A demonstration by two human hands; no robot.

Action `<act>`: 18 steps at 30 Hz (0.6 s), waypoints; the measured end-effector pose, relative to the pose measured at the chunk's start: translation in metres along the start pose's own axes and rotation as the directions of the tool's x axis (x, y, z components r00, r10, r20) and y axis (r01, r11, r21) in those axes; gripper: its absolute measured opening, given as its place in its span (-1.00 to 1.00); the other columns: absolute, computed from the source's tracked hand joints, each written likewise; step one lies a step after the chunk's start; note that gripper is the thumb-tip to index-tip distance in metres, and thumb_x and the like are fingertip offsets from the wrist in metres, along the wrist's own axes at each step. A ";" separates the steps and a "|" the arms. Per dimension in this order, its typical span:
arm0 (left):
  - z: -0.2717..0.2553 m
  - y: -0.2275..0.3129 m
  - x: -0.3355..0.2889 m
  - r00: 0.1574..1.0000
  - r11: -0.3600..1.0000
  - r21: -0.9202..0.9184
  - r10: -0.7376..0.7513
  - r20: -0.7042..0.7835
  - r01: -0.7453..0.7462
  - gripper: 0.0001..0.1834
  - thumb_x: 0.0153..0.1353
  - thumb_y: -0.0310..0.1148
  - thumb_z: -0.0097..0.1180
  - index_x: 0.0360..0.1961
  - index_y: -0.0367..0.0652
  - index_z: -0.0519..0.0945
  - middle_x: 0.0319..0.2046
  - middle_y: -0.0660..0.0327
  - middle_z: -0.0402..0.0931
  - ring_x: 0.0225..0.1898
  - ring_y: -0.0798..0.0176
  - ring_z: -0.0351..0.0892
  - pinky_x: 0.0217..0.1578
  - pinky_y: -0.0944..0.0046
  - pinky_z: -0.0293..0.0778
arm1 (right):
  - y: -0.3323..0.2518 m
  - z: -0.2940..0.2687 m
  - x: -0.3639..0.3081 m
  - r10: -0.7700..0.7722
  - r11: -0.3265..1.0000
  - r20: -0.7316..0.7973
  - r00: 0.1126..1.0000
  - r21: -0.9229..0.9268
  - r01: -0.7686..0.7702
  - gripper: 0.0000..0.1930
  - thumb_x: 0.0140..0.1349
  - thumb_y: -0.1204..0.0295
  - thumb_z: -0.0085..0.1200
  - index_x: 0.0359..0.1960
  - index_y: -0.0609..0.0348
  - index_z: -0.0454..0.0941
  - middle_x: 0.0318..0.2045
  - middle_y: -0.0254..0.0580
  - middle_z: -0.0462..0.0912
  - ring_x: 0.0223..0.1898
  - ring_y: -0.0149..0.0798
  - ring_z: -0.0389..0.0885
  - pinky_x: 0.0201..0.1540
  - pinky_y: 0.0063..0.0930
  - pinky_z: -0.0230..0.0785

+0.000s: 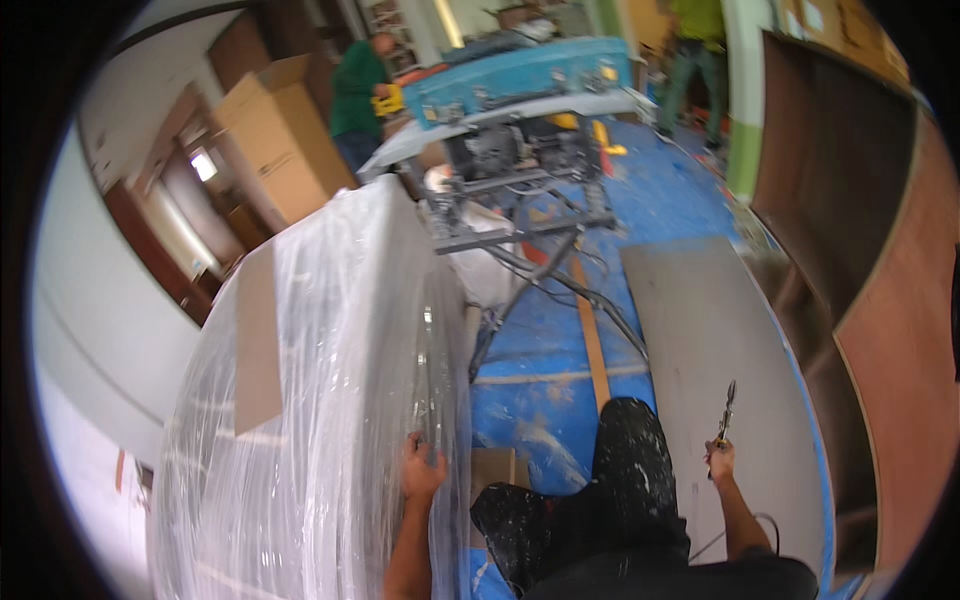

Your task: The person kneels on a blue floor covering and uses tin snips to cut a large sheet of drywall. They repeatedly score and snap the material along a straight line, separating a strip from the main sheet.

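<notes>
Your pliers (727,415) were near 4 o'clock from the middle of the view, over the grey board (690,330). Their long axis ran lengthwise away from you, the slim dark tip pointing between 12 and 1 o'clock and the yellow-marked handles back toward you. Your right hand (720,461) was closed around those handles; its forearm slanted up from 5 o'clock, aimed toward 11, with the elbow bent.

The plastic-wrapped bundle (340,330) filled the 8 o'clock side, its long axis running roughly from 12 to 6 beside your leg. A brown cardboard strip (258,340) lay lengthwise on it. Your left hand (423,472) was at the bundle's near-right side, between 6 and 7 o'clock, its fingers directed toward 12 and the thumb apart. Whether it gripped the film or only rested there, you could not tell. That forearm rose almost straight from the lower edge.

The grey board stretched from about 1 to 5 o'clock on the blue floor sheet (545,345). At 12 stood a machine on a folding stand (535,265), and beyond it, at 11, a person in a green top (358,95).
</notes>
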State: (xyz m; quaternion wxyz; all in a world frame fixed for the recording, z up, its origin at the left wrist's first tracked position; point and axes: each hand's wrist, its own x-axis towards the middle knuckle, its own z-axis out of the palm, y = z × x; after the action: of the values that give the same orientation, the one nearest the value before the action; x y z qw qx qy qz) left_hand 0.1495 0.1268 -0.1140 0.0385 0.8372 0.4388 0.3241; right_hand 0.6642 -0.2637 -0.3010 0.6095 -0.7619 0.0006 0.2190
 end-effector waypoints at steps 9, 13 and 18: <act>0.035 0.119 0.010 0.980 0.906 -0.374 -0.182 0.081 0.199 -0.78 0.35 -0.42 0.14 -0.03 -0.27 0.60 0.15 -0.03 0.50 0.12 -0.02 0.53 0.12 0.08 0.45 | 0.147 -0.067 -0.043 0.391 0.683 -0.219 0.894 -0.582 -0.441 -0.37 0.00 0.11 0.30 0.04 0.29 0.52 -0.18 0.17 0.71 -0.17 0.06 0.75 -0.18 -0.14 0.63; 0.098 0.286 -0.004 0.945 0.661 -0.734 0.117 0.304 0.154 -0.71 0.40 -0.47 0.08 0.09 -0.34 0.54 0.13 0.02 0.52 0.13 0.15 0.53 0.13 0.20 0.47 | 0.153 -0.056 -0.056 0.406 0.677 -0.282 0.870 -0.547 -0.493 -0.37 0.03 0.14 0.21 0.11 0.27 0.48 -0.07 0.22 0.68 -0.02 0.10 0.70 0.02 -0.11 0.56; 0.204 0.446 -0.081 0.598 -0.038 -0.601 0.168 0.783 0.798 -0.69 0.43 -0.36 0.07 0.12 -0.26 0.48 0.05 0.09 0.53 0.08 0.16 0.56 0.12 0.10 0.52 | 0.156 -0.046 -0.063 0.404 0.684 -0.298 0.865 -0.529 -0.502 -0.34 0.06 0.12 0.15 0.17 0.26 0.42 -0.01 0.20 0.65 0.05 0.12 0.66 0.13 -0.08 0.48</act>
State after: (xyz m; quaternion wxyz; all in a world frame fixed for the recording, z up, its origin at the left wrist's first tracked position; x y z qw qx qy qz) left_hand 0.5505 -0.1624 -0.1600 0.8279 0.4705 0.2515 0.1733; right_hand 0.5806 -0.3636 -0.4177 0.2664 -0.9031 0.1692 0.2911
